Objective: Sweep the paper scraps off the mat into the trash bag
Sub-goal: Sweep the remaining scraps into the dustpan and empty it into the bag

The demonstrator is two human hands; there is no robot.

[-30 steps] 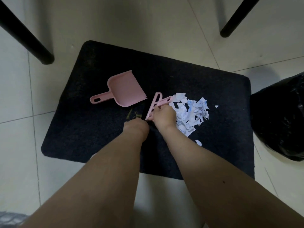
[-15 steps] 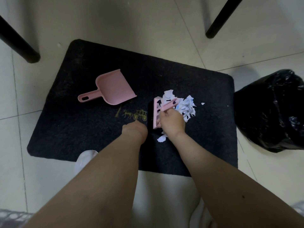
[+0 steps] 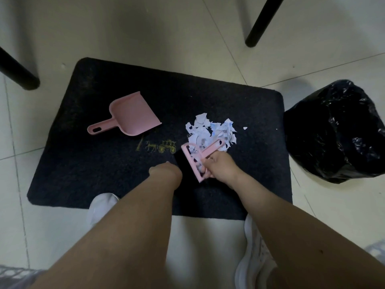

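With my right hand wrapped around the handle of the small pink brush, I have the brush's flat head tilted on edge at the near side of the paper scraps. My fingers are curled tight about the handle, and the black bristle side faces away from the scraps, toward my left hand. A few scraps show through the openings in the brush head. My left hand sits just beside the brush, low over the mat, its fingers folded under so that I cannot tell whether it grips anything.

Taking the mat as my landmark: the scraps lie gathered in one loose heap right of its middle, white and pale blue, with one small stray piece a little further toward its right edge. A yellow carriage print marks the mat's centre, between the heap and the pink dustpan. The dustpan lies flat on the mat's left half, well apart from the scraps, its handle pointing to the left edge and its mouth toward the centre. The black trash bag sits on the tiled floor just off the mat's right edge. My white shoes stand at the mat's near edge, and two black furniture legs stand beyond its far corners.
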